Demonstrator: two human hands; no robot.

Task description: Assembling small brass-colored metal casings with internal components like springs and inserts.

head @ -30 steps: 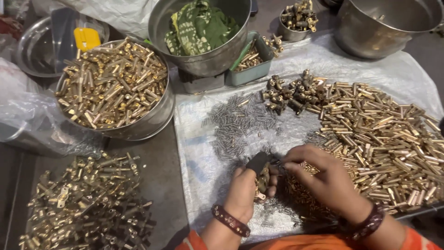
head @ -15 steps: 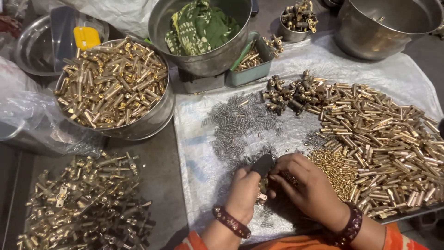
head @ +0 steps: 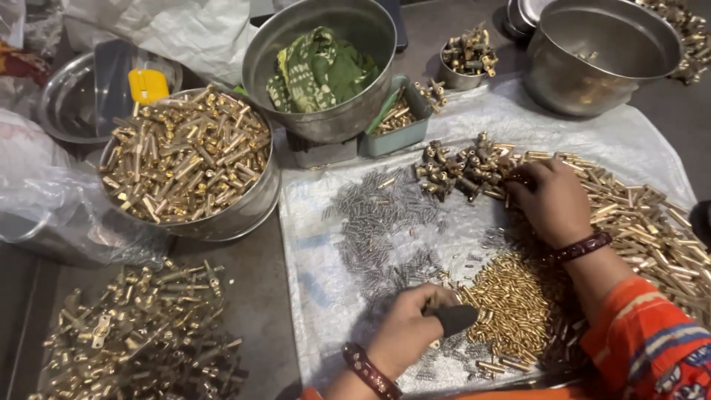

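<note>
Many shiny brass tubes (head: 652, 222), right hand (head: 552, 200) touching

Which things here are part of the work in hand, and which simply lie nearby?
In use:
left hand holding a dark tool
right hand on the brass tubes
small brass pins
grey springs

Lying about:
green cloth in a steel pot
yellow scraper
empty steel pot
</note>
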